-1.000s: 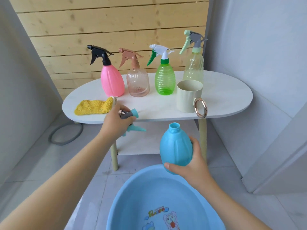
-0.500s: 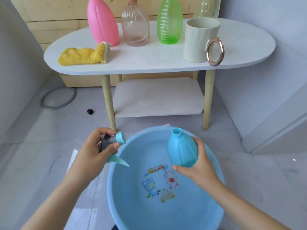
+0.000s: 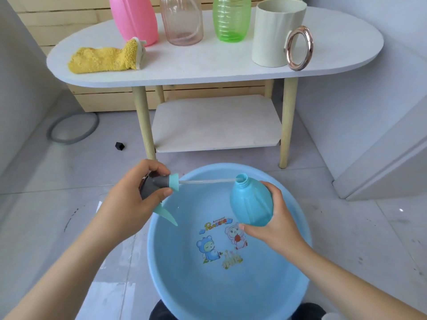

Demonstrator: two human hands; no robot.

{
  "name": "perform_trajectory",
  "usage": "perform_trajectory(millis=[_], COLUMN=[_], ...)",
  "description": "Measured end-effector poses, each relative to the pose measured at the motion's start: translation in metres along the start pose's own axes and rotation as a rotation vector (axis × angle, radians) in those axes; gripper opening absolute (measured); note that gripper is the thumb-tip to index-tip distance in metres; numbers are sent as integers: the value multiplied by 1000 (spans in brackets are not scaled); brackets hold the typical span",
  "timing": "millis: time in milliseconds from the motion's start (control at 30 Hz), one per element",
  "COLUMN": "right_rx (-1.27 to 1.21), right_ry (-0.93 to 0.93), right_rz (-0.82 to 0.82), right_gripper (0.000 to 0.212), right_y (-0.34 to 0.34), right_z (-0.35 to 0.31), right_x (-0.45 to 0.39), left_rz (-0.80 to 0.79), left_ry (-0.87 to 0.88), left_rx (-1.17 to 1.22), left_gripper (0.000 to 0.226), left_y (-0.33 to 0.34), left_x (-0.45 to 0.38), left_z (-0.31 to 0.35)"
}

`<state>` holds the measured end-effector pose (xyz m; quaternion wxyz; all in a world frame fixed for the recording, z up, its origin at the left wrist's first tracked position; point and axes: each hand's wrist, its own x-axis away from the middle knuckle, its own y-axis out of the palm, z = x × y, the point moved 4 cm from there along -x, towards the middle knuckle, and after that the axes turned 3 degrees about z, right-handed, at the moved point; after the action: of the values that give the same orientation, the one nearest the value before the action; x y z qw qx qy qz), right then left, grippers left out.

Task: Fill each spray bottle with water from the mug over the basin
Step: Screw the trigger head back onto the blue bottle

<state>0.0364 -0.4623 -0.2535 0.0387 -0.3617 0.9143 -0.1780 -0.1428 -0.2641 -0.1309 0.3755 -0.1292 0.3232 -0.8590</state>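
Note:
My right hand (image 3: 272, 224) grips a blue spray bottle (image 3: 250, 202), tilted to the left over the blue basin (image 3: 298, 229) on the floor. My left hand (image 3: 129, 204) holds its grey and teal spray head (image 3: 159, 184) sideways. The head's clear dip tube (image 3: 208, 181) reaches across to the bottle's open neck. On the white table (image 3: 208, 65) stands the cream mug (image 3: 275, 33) with a rose-gold ring handle. Behind it are a pink bottle (image 3: 134, 17), a clear pinkish bottle (image 3: 182, 21) and a green bottle (image 3: 231, 19), their tops cut off by the frame.
A yellow cloth (image 3: 104, 60) lies on the table's left side. Under the tabletop sits a lower shelf (image 3: 217, 125) between wooden legs. A grey hose ring (image 3: 71, 130) and a small black cap (image 3: 119, 146) lie on the tiled floor. A white panel (image 3: 369, 135) stands at the right.
The view has dropped toward the basin. Both hands came down over it, and my left hand turned the spray head sideways so its dip tube points into the bottle's neck.

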Motion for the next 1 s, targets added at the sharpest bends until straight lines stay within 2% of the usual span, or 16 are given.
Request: perform_trajectory(millis=[167, 400, 567, 733, 800, 1000], right_rx=[21, 82, 37, 19, -18, -87], right_ry=[14, -19, -6, 13, 37, 49], right_rz=[-12, -68, -77, -90, -97, -159], right_gripper=[94, 96, 95, 94, 93, 87], right_y=[6, 14, 18, 17, 17, 17], right_z=[6, 8, 0, -3, -3, -14], right_x=[5, 15, 12, 14, 16, 19], left_rz=[-54, -263, -295, -359, -370, -368], left_ry=[138, 300, 351, 371, 335, 300], left_rx=[-164, -360, -371, -360, -312, -267], left_gripper=[26, 16, 25, 50, 54, 29], left_y=[-3, 39, 67, 68, 68, 66], left_x=[-13, -26, -29, -33, -34, -37], left_z=[34, 66, 71, 80, 82, 81])
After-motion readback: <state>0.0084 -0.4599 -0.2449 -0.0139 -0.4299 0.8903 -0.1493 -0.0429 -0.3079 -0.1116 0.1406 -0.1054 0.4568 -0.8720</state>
